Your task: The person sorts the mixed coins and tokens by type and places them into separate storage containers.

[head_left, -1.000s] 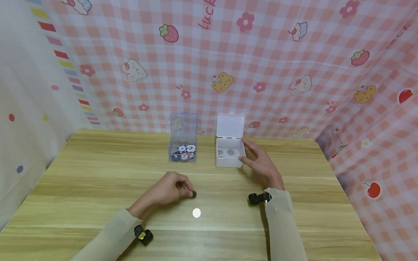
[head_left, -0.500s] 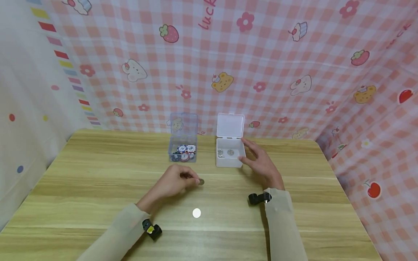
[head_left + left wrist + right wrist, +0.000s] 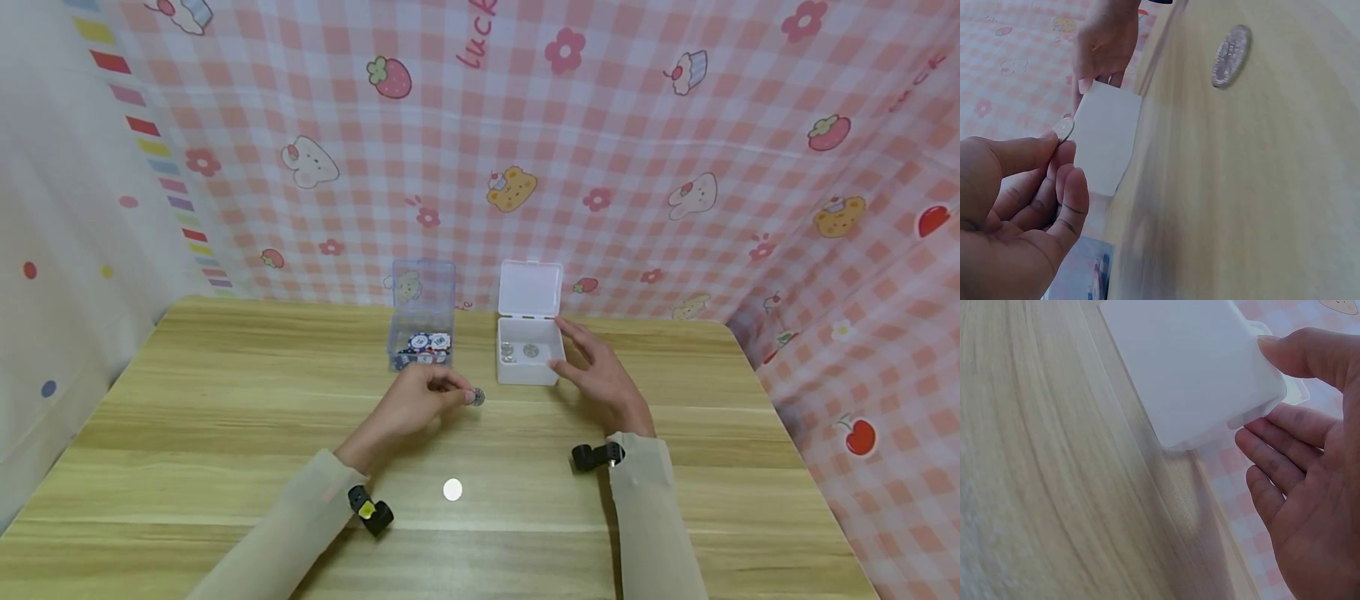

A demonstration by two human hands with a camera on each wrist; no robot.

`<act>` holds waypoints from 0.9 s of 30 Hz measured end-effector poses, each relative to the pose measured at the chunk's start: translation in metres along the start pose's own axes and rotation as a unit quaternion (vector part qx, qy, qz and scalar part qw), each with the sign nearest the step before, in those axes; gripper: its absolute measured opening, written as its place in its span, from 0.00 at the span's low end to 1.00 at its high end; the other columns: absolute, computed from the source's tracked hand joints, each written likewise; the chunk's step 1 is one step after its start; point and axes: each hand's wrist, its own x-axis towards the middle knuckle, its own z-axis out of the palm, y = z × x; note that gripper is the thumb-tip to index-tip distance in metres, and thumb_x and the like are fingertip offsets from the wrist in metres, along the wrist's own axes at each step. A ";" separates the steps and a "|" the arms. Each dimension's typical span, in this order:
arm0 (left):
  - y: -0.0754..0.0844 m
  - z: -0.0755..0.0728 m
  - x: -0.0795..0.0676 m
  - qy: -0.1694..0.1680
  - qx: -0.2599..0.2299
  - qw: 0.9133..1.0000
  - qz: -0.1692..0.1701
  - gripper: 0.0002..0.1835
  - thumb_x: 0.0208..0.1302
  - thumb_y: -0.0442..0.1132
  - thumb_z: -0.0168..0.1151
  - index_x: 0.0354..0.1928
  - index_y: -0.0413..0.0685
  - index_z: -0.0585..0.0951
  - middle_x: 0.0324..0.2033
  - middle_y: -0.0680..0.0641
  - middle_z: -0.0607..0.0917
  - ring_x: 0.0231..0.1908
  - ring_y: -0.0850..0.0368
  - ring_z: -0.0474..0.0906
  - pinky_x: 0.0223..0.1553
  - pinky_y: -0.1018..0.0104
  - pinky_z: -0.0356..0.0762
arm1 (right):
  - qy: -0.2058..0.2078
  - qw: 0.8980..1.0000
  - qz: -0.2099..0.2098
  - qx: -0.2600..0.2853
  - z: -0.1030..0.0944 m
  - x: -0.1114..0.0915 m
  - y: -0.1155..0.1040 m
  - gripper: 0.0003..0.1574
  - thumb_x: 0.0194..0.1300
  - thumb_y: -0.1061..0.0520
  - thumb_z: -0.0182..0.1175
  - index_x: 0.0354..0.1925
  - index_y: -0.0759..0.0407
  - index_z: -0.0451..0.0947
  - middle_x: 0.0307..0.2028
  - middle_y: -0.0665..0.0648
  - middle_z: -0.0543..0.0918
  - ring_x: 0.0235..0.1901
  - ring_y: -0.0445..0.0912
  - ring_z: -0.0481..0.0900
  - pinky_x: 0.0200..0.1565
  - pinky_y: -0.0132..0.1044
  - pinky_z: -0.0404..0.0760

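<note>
My left hand (image 3: 420,402) pinches a coin (image 3: 477,397) between thumb and fingertips, held above the table in front of the two boxes. In the left wrist view this coin (image 3: 1064,129) appears in front of the white box (image 3: 1109,134). The white plastic box (image 3: 527,372) stands with its lid raised and several coins (image 3: 530,351) inside. My right hand (image 3: 602,377) holds its right side, thumb at the front corner and fingers towards the back. Another coin (image 3: 1232,56) lies flat on the table, showing as a bright white disc (image 3: 452,490) in the head view.
A clear bluish box (image 3: 423,323) with its lid raised stands left of the white box, holding several poker chips (image 3: 429,342). Behind the wooden table (image 3: 187,417) hangs a pink checked cloth (image 3: 450,150). Wrist cameras (image 3: 371,511) are strapped to both sleeves.
My left hand has moved right and away from me with the pinched coin, nearing the white box and covering part of the clear box's front. The right hand stays in place.
</note>
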 end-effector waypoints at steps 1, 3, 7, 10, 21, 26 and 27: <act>0.000 0.001 0.002 0.002 0.002 1.000 0.002 0.06 0.55 0.48 0.69 0.31 0.56 0.85 0.29 0.52 0.85 0.29 0.55 0.77 0.26 0.69 0.76 | 0.000 1.000 0.002 -0.001 0.000 0.000 0.000 0.42 0.61 0.45 0.62 0.70 0.35 0.56 0.71 0.46 0.56 0.71 0.50 0.51 0.71 0.52 0.54; 0.001 0.003 0.006 0.006 0.005 1.000 0.015 0.05 0.55 0.47 0.68 0.31 0.56 0.85 0.28 0.51 0.85 0.27 0.56 0.77 0.26 0.68 0.76 | -0.001 1.000 0.004 -0.002 0.000 -0.001 0.000 0.42 0.61 0.45 0.62 0.70 0.35 0.56 0.71 0.46 0.57 0.71 0.50 0.51 0.71 0.52 0.54; 0.006 0.007 0.014 0.011 -0.011 1.000 0.024 0.03 0.57 0.44 0.67 0.32 0.55 0.85 0.30 0.46 0.86 0.28 0.50 0.80 0.26 0.65 0.78 | -0.001 1.000 0.002 -0.006 -0.001 -0.001 -0.001 0.42 0.61 0.45 0.62 0.70 0.35 0.56 0.70 0.47 0.58 0.71 0.50 0.51 0.71 0.53 0.53; 0.010 0.010 0.019 0.014 -0.029 0.999 0.020 0.03 0.57 0.43 0.67 0.33 0.54 0.85 0.31 0.42 0.86 0.30 0.44 0.81 0.29 0.60 0.81 | -0.002 1.000 -0.001 -0.008 -0.001 -0.001 -0.001 0.42 0.61 0.45 0.62 0.70 0.35 0.55 0.70 0.47 0.59 0.71 0.51 0.51 0.71 0.54 0.53; 0.023 0.015 0.034 0.024 -0.065 0.998 -0.001 0.06 0.59 0.44 0.66 0.35 0.50 0.85 0.34 0.40 0.86 0.35 0.41 0.81 0.35 0.55 0.84 | -0.003 1.000 -0.001 -0.006 0.000 0.000 -0.001 0.42 0.61 0.44 0.62 0.70 0.34 0.55 0.70 0.46 0.58 0.71 0.51 0.50 0.70 0.56 0.52; 0.028 0.016 0.042 0.027 -0.059 0.998 0.001 0.05 0.59 0.44 0.65 0.35 0.53 0.85 0.34 0.42 0.87 0.33 0.43 0.82 0.29 0.64 0.81 | -0.001 1.000 -0.005 -0.007 0.000 0.000 0.000 0.42 0.62 0.45 0.62 0.70 0.35 0.56 0.69 0.46 0.60 0.71 0.50 0.51 0.70 0.55 0.53; 0.029 0.016 0.045 0.027 -0.060 0.998 0.000 0.05 0.60 0.44 0.65 0.35 0.54 0.85 0.33 0.44 0.87 0.33 0.43 0.82 0.28 0.66 0.79 | -0.001 1.000 -0.007 -0.008 0.000 0.000 0.000 0.42 0.62 0.46 0.62 0.70 0.35 0.56 0.69 0.46 0.60 0.71 0.50 0.51 0.70 0.55 0.53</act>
